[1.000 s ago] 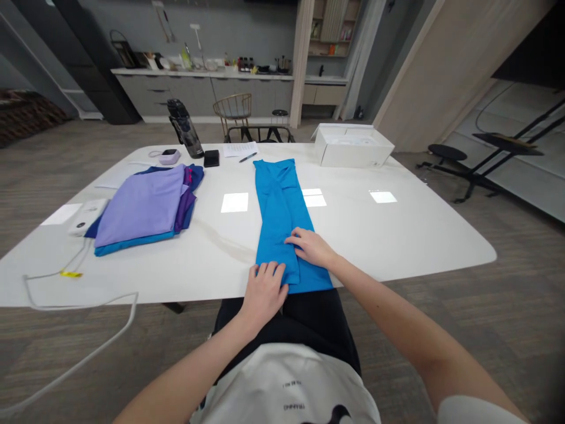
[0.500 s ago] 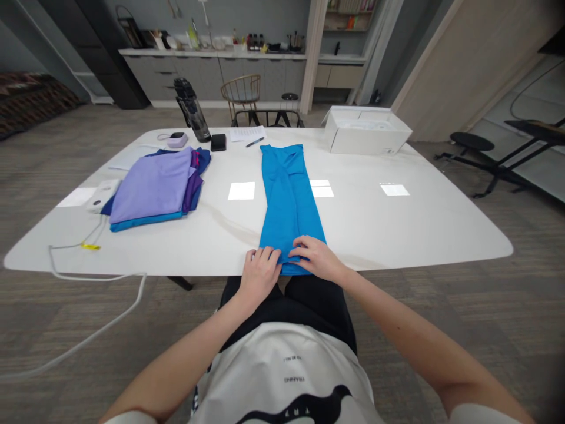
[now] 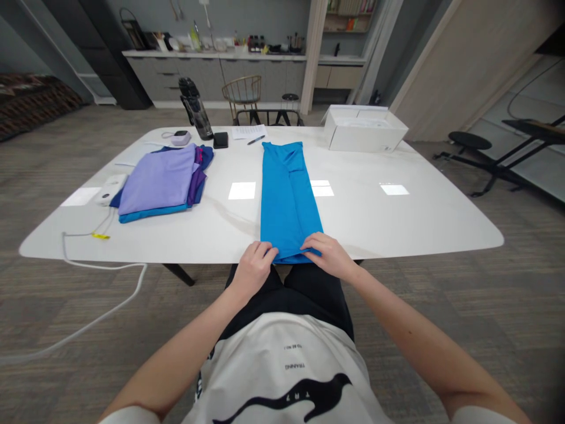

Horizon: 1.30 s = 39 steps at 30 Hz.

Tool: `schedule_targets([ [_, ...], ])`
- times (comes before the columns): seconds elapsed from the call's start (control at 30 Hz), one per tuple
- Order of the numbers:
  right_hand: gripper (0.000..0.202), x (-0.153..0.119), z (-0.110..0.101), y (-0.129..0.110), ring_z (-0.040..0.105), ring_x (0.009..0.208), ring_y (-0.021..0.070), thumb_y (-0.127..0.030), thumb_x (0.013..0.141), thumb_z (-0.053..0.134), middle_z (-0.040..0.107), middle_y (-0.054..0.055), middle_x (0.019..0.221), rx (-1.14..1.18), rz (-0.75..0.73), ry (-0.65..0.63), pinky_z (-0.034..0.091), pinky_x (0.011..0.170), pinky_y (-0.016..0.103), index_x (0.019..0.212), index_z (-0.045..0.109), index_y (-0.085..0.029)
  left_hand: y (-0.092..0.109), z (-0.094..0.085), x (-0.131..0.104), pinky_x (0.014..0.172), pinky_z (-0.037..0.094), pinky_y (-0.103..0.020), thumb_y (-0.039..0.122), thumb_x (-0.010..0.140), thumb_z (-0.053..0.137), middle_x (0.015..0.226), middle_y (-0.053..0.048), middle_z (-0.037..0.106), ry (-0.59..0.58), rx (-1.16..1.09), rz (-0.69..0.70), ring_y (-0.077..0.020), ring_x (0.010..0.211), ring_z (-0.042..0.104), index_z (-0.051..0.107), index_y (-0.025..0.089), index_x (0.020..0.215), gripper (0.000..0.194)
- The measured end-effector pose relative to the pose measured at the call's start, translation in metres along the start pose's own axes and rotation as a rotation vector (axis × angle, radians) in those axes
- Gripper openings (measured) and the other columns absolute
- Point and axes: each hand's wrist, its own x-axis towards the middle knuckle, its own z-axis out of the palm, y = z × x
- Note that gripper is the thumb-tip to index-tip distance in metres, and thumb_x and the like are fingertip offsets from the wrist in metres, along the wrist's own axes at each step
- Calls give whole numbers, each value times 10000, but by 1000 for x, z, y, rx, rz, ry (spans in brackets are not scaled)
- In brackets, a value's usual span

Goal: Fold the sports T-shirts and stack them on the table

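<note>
A blue garment lies lengthwise on the white table, narrow at the far end and wider at the near edge. My left hand pinches its near left corner, thumb and fingers closed on the cloth. On the near right side, my right hand grips the hem between thumb and fingers. Small wrinkles run through the far end of the cloth. To the left rests a stack of folded clothes with a lilac piece on top and blue and purple ones under it.
A white open box stands at the back right. Back left are a dark bottle, a black square case, a pen and paper. A power strip with a white cable lies beside the stack.
Both hands have moved slightly apart along the near hem, still holding the cloth. The blue garment's near part looks flatter and straighter. The view has shifted a little.
</note>
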Motion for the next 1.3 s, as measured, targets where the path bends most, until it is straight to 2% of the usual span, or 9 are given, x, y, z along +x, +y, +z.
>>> schedule_targets([
  [0.13, 125, -4, 3, -1, 639, 974, 231, -236, 984, 606, 712, 71, 1005, -61, -9, -101, 509, 873, 385, 1029, 722, -231, -6, -5, 2, 802, 489, -412, 63, 937, 473, 1025, -106, 650, -181, -29, 132, -259, 952, 571, 675, 188, 1053, 265],
  [0.23, 146, -4, 4, -3, 641, 967, 229, -293, 984, 619, 710, 75, 998, -69, -1, -149, 505, 870, 379, 1010, 745, -223, -16, -9, 7, 868, 503, -414, 89, 924, 496, 1033, -87, 677, -284, -204, 215, -240, 978, 600, 695, 190, 1087, 276],
  [0.4, 232, -4, -2, 1, 649, 986, 218, -294, 1021, 540, 704, 79, 1031, 24, 25, -165, 515, 886, 372, 1047, 763, -235, -43, -11, 18, 1002, 511, -356, 24, 866, 394, 1154, -56, 707, -325, -572, 127, -184, 1104, 633, 724, 234, 1144, 479],
  [0.53, 290, -7, -21, 23, 649, 984, 220, -216, 1011, 492, 688, 85, 1056, 83, 59, -182, 531, 889, 387, 1083, 771, -251, -72, -6, 29, 1033, 515, -369, -28, 733, 362, 1171, -49, 728, -391, -686, 126, -173, 1135, 652, 765, 229, 1032, 565],
  [0.67, 294, -10, -45, 54, 647, 997, 238, -252, 998, 505, 679, 92, 1072, 97, 116, -227, 532, 898, 400, 1009, 799, -257, -91, 1, 39, 1055, 507, -398, 0, 775, 387, 1147, -52, 751, -434, -715, 139, -188, 1148, 663, 787, 239, 999, 516],
  [0.9, 282, -13, -51, 75, 626, 987, 217, -420, 989, 572, 630, 90, 1087, 163, 139, -348, 519, 886, 360, 1026, 808, -271, -99, 4, 55, 1086, 459, -387, 83, 904, 434, 1197, -58, 726, -567, -768, 203, -193, 1191, 621, 796, 277, 1010, 424],
  [1.1, 242, -8, -48, 76, 605, 1008, 230, -427, 954, 635, 607, 96, 1068, 175, 133, -358, 505, 897, 378, 958, 808, -258, -101, 5, 59, 1059, 448, -380, 275, 968, 548, 1190, -84, 710, -599, -806, 227, -217, 1158, 615, 797, 296, 975, 250],
  [1.2, 232, 4, -56, 72, 610, 1004, 225, -430, 937, 655, 617, 88, 1059, 257, 170, -386, 501, 904, 377, 913, 794, -245, -99, 5, 63, 1019, 467, -373, 327, 961, 581, 1130, -86, 721, -582, -906, 160, -217, 1097, 636, 791, 271, 962, 217],
  [1.3, 227, 26, -72, 67, 620, 980, 209, -441, 921, 660, 651, 70, 1065, 375, 255, -387, 500, 851, 350, 952, 764, -241, -96, 4, 75, 973, 484, -367, 367, 935, 624, 1084, -82, 722, -485, -1057, -39, -217, 1040, 649, 771, 232, 981, 205],
])
